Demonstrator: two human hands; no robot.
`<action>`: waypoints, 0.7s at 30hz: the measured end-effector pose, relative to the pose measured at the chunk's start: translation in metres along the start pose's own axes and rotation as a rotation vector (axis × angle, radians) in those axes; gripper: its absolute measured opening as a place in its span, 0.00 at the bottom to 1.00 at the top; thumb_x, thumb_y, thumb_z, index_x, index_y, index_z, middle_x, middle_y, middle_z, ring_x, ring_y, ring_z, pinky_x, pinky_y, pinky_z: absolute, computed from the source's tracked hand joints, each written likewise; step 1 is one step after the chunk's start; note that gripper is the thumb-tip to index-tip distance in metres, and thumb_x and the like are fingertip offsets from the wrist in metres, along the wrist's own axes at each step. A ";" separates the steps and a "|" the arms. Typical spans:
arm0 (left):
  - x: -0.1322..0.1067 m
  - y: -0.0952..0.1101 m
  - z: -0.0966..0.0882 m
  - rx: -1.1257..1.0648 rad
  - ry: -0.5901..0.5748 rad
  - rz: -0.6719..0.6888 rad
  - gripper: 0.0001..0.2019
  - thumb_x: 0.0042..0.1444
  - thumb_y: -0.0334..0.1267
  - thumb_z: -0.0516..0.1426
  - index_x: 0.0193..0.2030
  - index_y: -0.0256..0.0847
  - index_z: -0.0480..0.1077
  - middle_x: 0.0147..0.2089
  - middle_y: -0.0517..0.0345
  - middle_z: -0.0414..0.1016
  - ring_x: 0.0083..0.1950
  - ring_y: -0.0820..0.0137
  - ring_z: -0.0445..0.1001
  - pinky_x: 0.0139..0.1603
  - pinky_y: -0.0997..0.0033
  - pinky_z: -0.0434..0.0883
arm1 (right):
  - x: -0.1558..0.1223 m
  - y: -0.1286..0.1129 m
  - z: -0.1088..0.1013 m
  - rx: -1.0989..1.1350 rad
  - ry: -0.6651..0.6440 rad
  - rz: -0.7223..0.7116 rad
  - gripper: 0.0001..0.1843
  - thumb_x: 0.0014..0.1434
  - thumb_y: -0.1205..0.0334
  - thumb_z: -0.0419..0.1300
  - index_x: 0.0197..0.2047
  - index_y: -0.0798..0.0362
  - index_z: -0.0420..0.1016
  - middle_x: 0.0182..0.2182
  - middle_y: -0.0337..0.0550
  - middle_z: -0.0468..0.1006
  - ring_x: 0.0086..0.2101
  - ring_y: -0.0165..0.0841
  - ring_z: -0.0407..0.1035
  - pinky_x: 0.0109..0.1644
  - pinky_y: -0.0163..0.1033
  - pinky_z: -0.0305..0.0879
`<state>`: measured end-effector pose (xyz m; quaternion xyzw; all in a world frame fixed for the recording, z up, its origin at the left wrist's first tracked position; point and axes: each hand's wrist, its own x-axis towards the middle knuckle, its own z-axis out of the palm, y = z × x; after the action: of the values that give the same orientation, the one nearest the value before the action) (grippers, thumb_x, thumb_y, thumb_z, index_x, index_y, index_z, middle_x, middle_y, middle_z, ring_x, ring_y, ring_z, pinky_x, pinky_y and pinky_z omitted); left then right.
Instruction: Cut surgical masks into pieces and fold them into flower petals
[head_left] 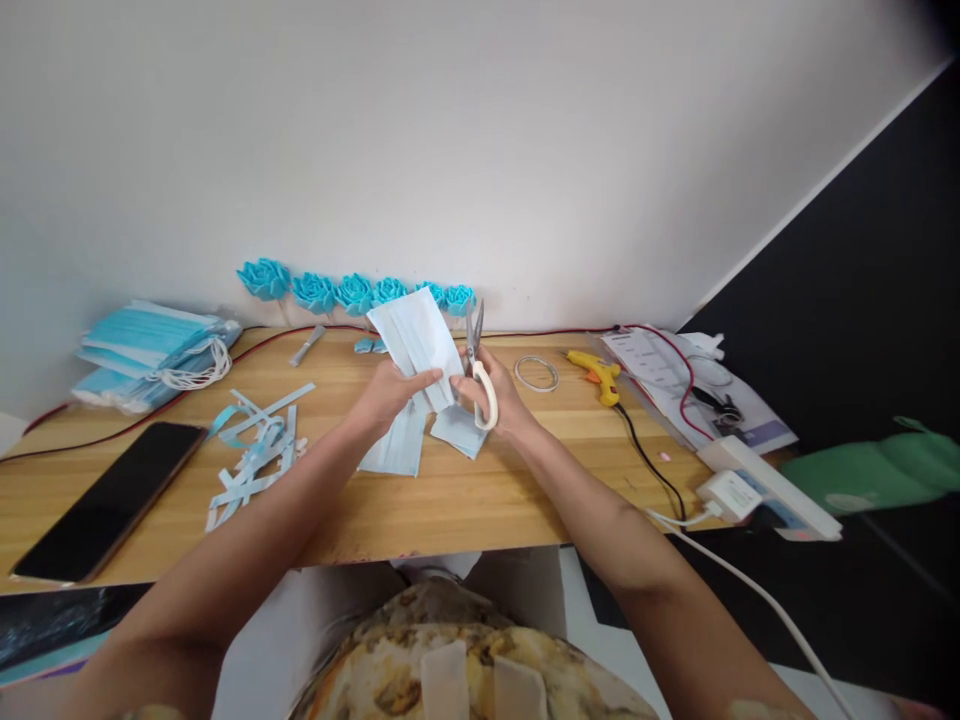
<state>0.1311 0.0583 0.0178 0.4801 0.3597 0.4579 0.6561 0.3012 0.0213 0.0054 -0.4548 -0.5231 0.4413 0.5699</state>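
My left hand pinches a pale blue pleated face mask sheet and holds it raised over the table. Scissors with cream handles are in my right hand, blades up and slightly parted beside the sheet's right edge. The right fingertips also reach the sheet's lower right side. Under my hands lie a light blue cut piece and a smaller piece. A tangle of cut blue strips is left of my left forearm.
Several blue fabric flowers line the wall. A stack of masks and a phone lie left. Rightward are a wire ring, a yellow glue gun, papers, a power strip and a green bottle.
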 end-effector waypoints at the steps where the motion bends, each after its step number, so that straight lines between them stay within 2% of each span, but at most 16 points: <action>1: 0.002 0.003 -0.001 -0.008 0.039 0.024 0.30 0.35 0.43 0.76 0.46 0.32 0.79 0.49 0.41 0.83 0.51 0.49 0.81 0.55 0.51 0.76 | 0.001 0.000 -0.001 0.002 -0.002 0.006 0.24 0.48 0.56 0.69 0.47 0.48 0.68 0.29 0.31 0.69 0.26 0.27 0.63 0.29 0.35 0.61; 5: 0.011 0.026 -0.008 -0.067 0.159 0.208 0.27 0.37 0.44 0.75 0.44 0.33 0.78 0.50 0.44 0.82 0.54 0.50 0.79 0.57 0.54 0.76 | 0.004 -0.005 -0.005 0.027 0.005 0.022 0.25 0.52 0.49 0.68 0.50 0.49 0.70 0.29 0.33 0.69 0.28 0.29 0.64 0.31 0.36 0.61; 10: 0.018 0.057 -0.012 -0.076 0.152 0.334 0.25 0.41 0.43 0.73 0.45 0.33 0.78 0.52 0.44 0.81 0.58 0.51 0.77 0.60 0.55 0.74 | 0.006 -0.020 -0.006 0.018 -0.109 0.032 0.26 0.56 0.43 0.66 0.51 0.50 0.70 0.33 0.37 0.73 0.31 0.31 0.68 0.37 0.38 0.64; 12: 0.020 0.059 -0.013 -0.058 0.145 0.339 0.24 0.42 0.43 0.73 0.45 0.33 0.78 0.52 0.44 0.81 0.57 0.51 0.77 0.61 0.54 0.74 | 0.005 -0.025 -0.005 -0.005 -0.193 0.046 0.27 0.55 0.42 0.67 0.51 0.50 0.71 0.35 0.39 0.75 0.33 0.31 0.69 0.40 0.39 0.65; 15: 0.023 0.051 -0.016 -0.028 0.154 0.337 0.24 0.42 0.44 0.73 0.45 0.33 0.78 0.51 0.43 0.81 0.56 0.50 0.78 0.60 0.52 0.74 | 0.004 -0.025 -0.002 0.000 -0.304 0.076 0.29 0.53 0.41 0.69 0.51 0.50 0.73 0.36 0.41 0.77 0.36 0.33 0.71 0.42 0.40 0.66; 18: 0.026 0.044 -0.020 -0.009 0.183 0.330 0.23 0.41 0.43 0.74 0.42 0.33 0.78 0.50 0.42 0.82 0.54 0.48 0.79 0.59 0.50 0.75 | 0.001 -0.018 -0.001 0.020 -0.304 0.098 0.29 0.54 0.40 0.68 0.51 0.51 0.73 0.36 0.42 0.76 0.35 0.33 0.71 0.39 0.39 0.66; 21: 0.030 0.047 -0.022 0.029 0.194 0.311 0.23 0.41 0.43 0.73 0.43 0.33 0.79 0.50 0.42 0.82 0.54 0.47 0.79 0.59 0.48 0.75 | -0.001 -0.009 -0.002 0.009 -0.274 0.086 0.30 0.56 0.39 0.67 0.53 0.51 0.73 0.35 0.40 0.73 0.32 0.32 0.69 0.36 0.38 0.63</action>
<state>0.1088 0.0985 0.0559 0.4930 0.3494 0.5929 0.5323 0.3032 0.0186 0.0137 -0.4098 -0.5740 0.5254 0.4759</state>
